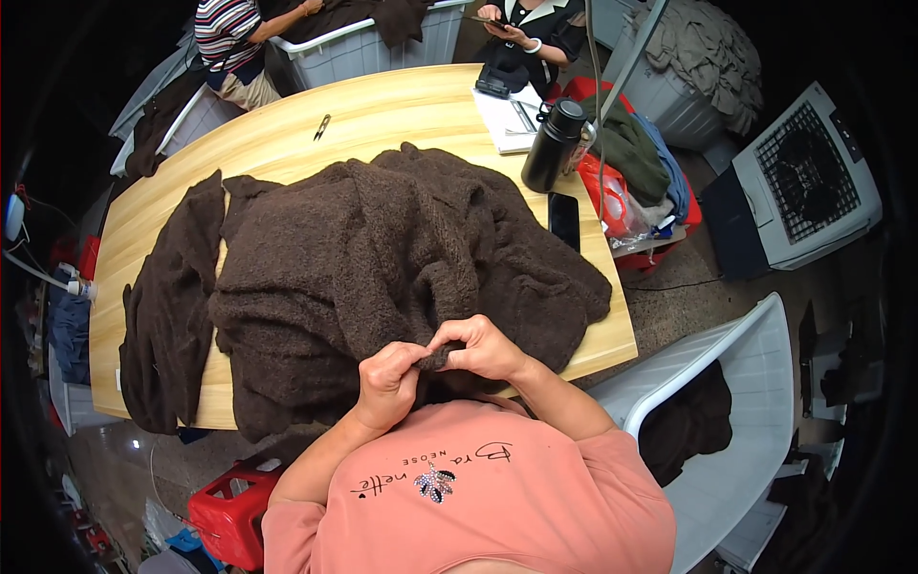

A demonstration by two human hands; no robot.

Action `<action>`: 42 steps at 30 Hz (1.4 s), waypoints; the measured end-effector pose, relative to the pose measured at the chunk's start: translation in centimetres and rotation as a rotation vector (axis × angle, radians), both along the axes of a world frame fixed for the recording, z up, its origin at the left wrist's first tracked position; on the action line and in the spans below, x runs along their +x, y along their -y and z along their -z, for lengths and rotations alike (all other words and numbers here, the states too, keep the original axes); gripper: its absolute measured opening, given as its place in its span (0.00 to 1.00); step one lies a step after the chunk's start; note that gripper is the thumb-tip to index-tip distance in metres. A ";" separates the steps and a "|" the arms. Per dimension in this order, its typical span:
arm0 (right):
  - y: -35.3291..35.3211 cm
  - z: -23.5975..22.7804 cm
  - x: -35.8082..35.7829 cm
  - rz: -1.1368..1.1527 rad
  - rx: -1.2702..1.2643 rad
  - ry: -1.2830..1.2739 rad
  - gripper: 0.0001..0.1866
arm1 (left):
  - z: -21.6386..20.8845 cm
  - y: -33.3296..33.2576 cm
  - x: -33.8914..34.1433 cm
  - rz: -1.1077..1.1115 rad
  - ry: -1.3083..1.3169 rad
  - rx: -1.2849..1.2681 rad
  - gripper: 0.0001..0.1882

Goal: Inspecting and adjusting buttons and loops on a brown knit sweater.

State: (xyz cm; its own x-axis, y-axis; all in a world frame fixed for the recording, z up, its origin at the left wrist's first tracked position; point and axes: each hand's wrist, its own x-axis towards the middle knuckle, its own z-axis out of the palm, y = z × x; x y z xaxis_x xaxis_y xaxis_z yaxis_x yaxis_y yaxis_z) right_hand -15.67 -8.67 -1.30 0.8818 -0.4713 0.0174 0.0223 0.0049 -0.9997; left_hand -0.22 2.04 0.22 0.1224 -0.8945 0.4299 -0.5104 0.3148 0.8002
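Observation:
A large dark brown, fuzzy knit garment lies heaped over the middle of the wooden table, its near edge hanging toward me. My left hand pinches a fold of it close to my chest. Right beside it, my right hand grips the same bunched bit, thumb and fingers pressed together. The two hands nearly touch, and the small fold between them sticks out below the fingertips. Another dark brown knit piece lies flat along the table's left side.
Small thread snips lie at the table's far side. A black flask, a phone and papers are at the right. A grey bin stands right of me, a red stool left. Two people stand beyond the table.

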 end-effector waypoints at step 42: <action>-2.7 0.7 3.1 0.551 -0.913 0.053 0.11 | 0.6 -0.3 -0.6 -0.242 0.317 -0.318 0.14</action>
